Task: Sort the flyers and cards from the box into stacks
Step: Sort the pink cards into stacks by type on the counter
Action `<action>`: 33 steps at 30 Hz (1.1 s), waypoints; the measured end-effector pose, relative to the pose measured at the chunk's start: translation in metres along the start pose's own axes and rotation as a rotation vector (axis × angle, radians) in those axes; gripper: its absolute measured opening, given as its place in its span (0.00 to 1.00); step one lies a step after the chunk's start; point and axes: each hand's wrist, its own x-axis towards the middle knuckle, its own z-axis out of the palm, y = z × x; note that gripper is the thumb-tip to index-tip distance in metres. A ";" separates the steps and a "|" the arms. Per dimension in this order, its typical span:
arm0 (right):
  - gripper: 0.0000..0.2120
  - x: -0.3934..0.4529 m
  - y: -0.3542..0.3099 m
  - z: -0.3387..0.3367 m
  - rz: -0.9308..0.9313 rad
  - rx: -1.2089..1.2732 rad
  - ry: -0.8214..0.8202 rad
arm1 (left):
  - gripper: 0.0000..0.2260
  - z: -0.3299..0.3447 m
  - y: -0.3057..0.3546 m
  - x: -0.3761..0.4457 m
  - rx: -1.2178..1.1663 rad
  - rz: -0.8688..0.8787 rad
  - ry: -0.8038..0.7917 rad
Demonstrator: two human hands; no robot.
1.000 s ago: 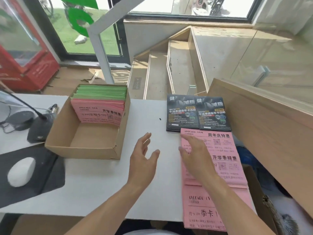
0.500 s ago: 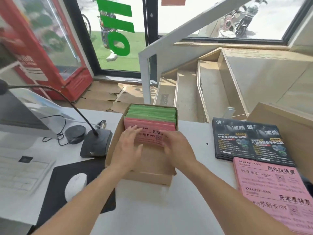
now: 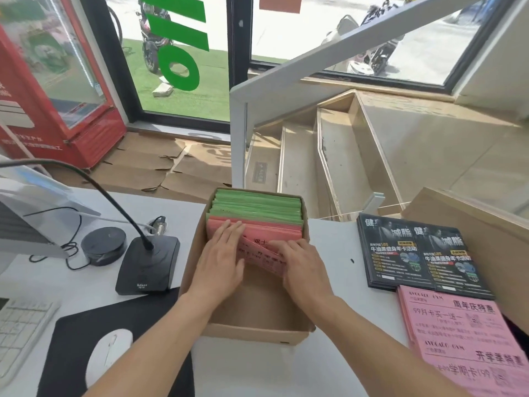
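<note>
Head view: both hands in the box [image 3: 252,330]. Left hand [image 3: 221,257] flat, fingers straight against the pink cards [image 3: 259,234]; right hand [image 3: 300,263] curled round a few tilted forward. Green cards [image 3: 257,204] just beyond the fingertips. Risk: too many gripped at once, or the loose front ones sliding flat.

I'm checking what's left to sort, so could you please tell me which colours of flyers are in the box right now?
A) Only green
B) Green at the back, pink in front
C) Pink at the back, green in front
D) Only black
B: in the box, green flyers stand at the far end and pink flyers in front of them, where both hands are working.
</note>
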 end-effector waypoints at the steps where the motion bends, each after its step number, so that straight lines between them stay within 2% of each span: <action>1: 0.29 -0.001 0.000 -0.001 -0.007 0.009 -0.011 | 0.33 0.001 0.001 -0.001 -0.021 -0.005 -0.002; 8: 0.30 -0.001 -0.010 -0.018 -0.045 0.000 -0.119 | 0.34 0.001 0.002 0.000 -0.110 -0.022 -0.018; 13: 0.30 -0.006 -0.010 -0.016 -0.023 0.151 0.033 | 0.29 0.003 0.000 0.003 -0.133 -0.008 0.019; 15: 0.29 -0.010 -0.007 -0.018 -0.016 0.234 0.147 | 0.24 -0.001 0.002 0.004 -0.118 0.030 0.107; 19: 0.27 -0.021 -0.006 -0.028 -0.017 0.392 0.338 | 0.13 -0.014 0.010 0.002 -0.003 0.134 0.395; 21: 0.28 -0.025 -0.005 -0.036 0.016 0.448 0.407 | 0.12 -0.020 0.011 -0.001 -0.039 0.158 0.467; 24: 0.22 -0.031 -0.001 -0.061 0.059 0.600 0.477 | 0.18 -0.031 0.018 -0.011 -0.261 0.176 0.448; 28: 0.25 -0.051 0.009 -0.105 0.113 0.688 0.515 | 0.05 -0.053 0.061 -0.034 -0.416 0.308 0.442; 30: 0.27 -0.071 0.023 -0.116 0.144 0.669 0.479 | 0.04 -0.055 0.088 -0.051 -0.463 0.329 0.452; 33: 0.26 -0.106 0.043 -0.124 0.169 0.633 0.445 | 0.08 -0.040 0.119 -0.081 -0.568 0.277 0.337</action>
